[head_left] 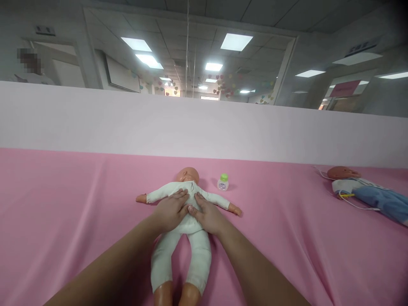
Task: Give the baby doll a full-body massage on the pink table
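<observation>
A baby doll (191,185) in a white suit lies on its back on the pink cloth (79,212), arms spread, head pointing away from me. My left hand (170,210) rests flat on the left side of its torso, fingers spread toward the chest. My right hand (207,214) lies flat on the right side of the torso, thumb touching the left hand's thumb. Neither hand grips anything.
A small white bottle with a green cap (223,182) stands just right of the doll's head. A second doll (366,191) in blue clothes with a thin cord lies at the far right. A pale partition wall (204,127) runs behind the cloth; a person is beyond it at far left.
</observation>
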A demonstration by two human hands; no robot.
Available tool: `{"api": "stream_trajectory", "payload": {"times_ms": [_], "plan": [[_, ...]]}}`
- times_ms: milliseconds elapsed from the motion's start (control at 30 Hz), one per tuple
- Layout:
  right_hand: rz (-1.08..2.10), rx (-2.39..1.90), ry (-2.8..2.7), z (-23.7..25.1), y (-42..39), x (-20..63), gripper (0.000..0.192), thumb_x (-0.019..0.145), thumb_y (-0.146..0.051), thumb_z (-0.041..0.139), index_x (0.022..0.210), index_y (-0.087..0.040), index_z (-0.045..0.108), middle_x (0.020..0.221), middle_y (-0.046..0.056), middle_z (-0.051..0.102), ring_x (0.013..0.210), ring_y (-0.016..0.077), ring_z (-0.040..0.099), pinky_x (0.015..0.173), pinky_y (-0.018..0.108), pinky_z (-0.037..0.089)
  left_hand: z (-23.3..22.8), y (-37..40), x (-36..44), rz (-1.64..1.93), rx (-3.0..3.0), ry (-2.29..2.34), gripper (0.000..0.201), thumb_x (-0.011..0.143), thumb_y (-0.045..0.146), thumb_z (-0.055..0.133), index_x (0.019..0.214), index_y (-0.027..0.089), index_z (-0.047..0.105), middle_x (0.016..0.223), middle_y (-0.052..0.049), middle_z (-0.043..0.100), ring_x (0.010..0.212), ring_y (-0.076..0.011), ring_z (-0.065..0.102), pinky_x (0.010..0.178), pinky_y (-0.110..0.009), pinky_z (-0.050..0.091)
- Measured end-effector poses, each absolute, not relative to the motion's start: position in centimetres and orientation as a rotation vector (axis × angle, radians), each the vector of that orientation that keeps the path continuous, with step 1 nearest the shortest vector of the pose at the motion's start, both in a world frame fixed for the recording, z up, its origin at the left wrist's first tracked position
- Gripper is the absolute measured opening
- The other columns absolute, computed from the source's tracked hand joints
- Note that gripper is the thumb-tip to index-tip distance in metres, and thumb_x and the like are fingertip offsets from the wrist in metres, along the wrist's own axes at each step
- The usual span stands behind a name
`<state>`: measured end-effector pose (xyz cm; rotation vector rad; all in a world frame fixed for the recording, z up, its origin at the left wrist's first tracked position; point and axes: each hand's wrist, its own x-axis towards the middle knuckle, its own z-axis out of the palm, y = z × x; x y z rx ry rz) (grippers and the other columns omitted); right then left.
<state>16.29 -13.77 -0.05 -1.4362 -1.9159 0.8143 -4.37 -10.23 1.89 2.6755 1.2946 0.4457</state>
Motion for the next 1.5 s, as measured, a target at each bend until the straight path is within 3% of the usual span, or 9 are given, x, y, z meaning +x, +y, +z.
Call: {"api": "stream_trajectory", "payload": {"times_ms": [333, 733, 933, 1133, 1333, 1500], "plan": [[0.787, -1.450, -1.873, 0.7, -13.1, 16.8, 0.095, 0.096, -0.076, 0.048, 0.166, -0.015, 0.031, 0.174, 0.010, 0.025, 0.163, 0.0262, 0.020, 0.132, 0.041, 0.017, 3.1, -8.9, -4.8, 0.616, 2.609, 1.368, 0.071, 0.107, 0.060, 0.032, 0.156, 0.013, 0.052, 0.164, -0.014, 0.046, 0.155, -0.0299, 0.038, 0.128, -0.048, 0.031], [0.725, -1.470, -1.988, -0.4, -11.6, 15.6, 0.093, 0.096, -0.076, 0.049, 0.162, -0.011, 0.040, 0.170, 0.015, 0.035, 0.160, 0.0278, 0.028, 0.130, 0.042, 0.022, 1.2, -8.5, -3.9, 0.640, 2.631, 1.349, 0.055, 0.104, 0.031, 0.039, 0.150, 0.008, 0.058, 0.159, -0.017, 0.053, 0.149, -0.0332, 0.047, 0.125, -0.048, 0.036], [0.728, -1.456, -1.949, 0.0, -11.4, 16.2, 0.090, 0.096, -0.076, 0.048, 0.163, -0.015, 0.040, 0.171, 0.012, 0.034, 0.160, 0.0266, 0.028, 0.131, 0.042, 0.021, 2.1, -7.7, -4.5, 0.684, 2.552, 1.433, 0.058, 0.106, 0.045, 0.036, 0.150, 0.014, 0.058, 0.159, -0.013, 0.054, 0.149, -0.0308, 0.048, 0.125, -0.045, 0.037], [0.647, -1.521, -1.898, 0.1, -10.2, 15.9, 0.089, 0.098, -0.074, 0.046, 0.164, -0.015, 0.036, 0.172, 0.012, 0.033, 0.161, 0.0276, 0.026, 0.131, 0.044, 0.020, 2.5, -6.4, -4.8, 0.665, 2.521, 1.542, 0.069, 0.103, 0.050, 0.040, 0.158, 0.010, 0.046, 0.165, -0.016, 0.045, 0.156, -0.0335, 0.036, 0.127, -0.051, 0.031], [0.662, -1.497, -1.963, -0.2, -10.1, 15.3, 0.088, 0.098, -0.072, 0.047, 0.162, -0.012, 0.040, 0.169, 0.015, 0.038, 0.159, 0.0298, 0.031, 0.130, 0.042, 0.022, 0.9, -6.5, -4.0, 0.599, 2.481, 1.564, 0.061, 0.102, 0.043, 0.042, 0.152, 0.010, 0.053, 0.158, -0.019, 0.053, 0.149, -0.0333, 0.048, 0.122, -0.051, 0.037], [0.623, -1.511, -1.900, -0.1, -10.7, 16.1, 0.082, 0.100, -0.069, 0.046, 0.158, -0.012, 0.047, 0.167, 0.015, 0.043, 0.157, 0.0302, 0.035, 0.129, 0.043, 0.025, 1.2, -6.7, -4.8, 0.824, 2.336, 1.624, 0.060, 0.100, 0.047, 0.046, 0.145, 0.011, 0.060, 0.150, -0.017, 0.063, 0.139, -0.0325, 0.058, 0.117, -0.045, 0.043]]}}
